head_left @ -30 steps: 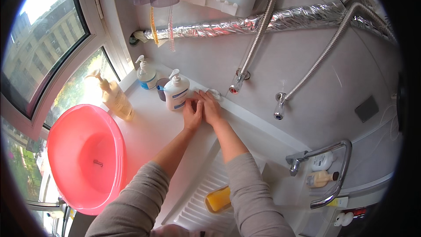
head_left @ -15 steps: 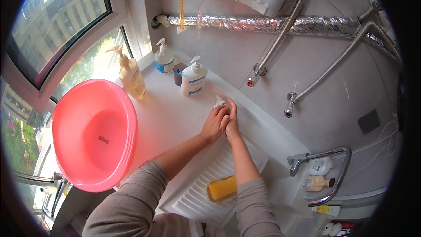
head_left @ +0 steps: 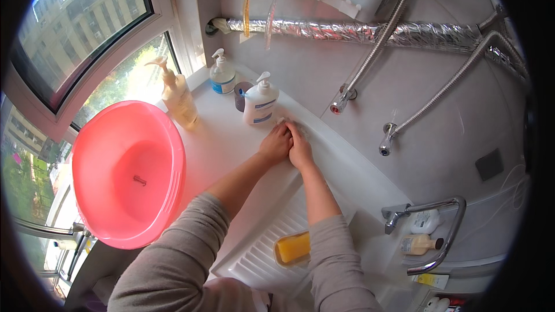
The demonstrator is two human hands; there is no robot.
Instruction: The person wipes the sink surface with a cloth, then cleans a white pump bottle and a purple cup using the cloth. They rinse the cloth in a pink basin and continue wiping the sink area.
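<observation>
Head view: both hands, left [head_left: 276, 144] and right [head_left: 300, 149], lie side by side, palms down, fingers curled over something small and pale at the back edge of the white surface [head_left: 225, 150]; grip unclear. White pump bottle [head_left: 259, 102] just beyond. Pump bottles: three, including a clear [head_left: 222, 74] and an amber [head_left: 180, 99]. Pink basin [head_left: 124, 170]: one, far left. Bare room between.

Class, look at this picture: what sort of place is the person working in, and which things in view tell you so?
Most likely a home bathroom or washroom. Pump soap bottles stand on a white ledge by the window, flexible metal shower hoses hang on the tiled wall, and a pink plastic basin sits beside both hands.
</observation>
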